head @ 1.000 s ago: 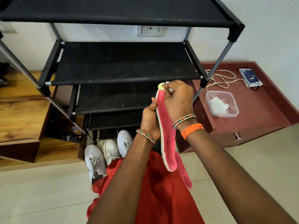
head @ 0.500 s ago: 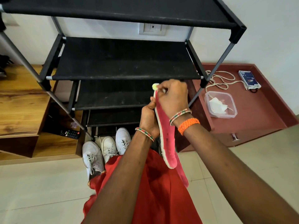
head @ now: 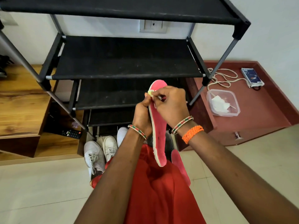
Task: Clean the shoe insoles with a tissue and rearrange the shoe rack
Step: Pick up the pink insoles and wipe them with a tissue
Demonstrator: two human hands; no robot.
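Note:
A pink shoe insole (head: 159, 135) stands upright on edge in front of me. My left hand (head: 142, 116) grips it from the left around its middle. My right hand (head: 170, 105) presses a small wad of pale tissue (head: 150, 93) against the insole near its upper end, fingers curled over it. A second pink insole (head: 180, 165) lies on my red garment, partly hidden behind the first. The black shoe rack (head: 126, 62) stands behind, its visible shelves bare. White sneakers (head: 100, 151) sit on the floor at the rack's foot.
A maroon low cabinet (head: 267, 113) on the right carries a clear plastic box (head: 223, 102) with tissues, a white cord (head: 221, 78) and a small blue packet (head: 252, 77). A wooden unit (head: 19, 101) on the left holds a black remote (head: 72, 132). Beige tiled floor lies around.
My right hand with the tissue has slid down from the insole's tip, so the pink tip now shows above the fingers. The left hand keeps its hold.

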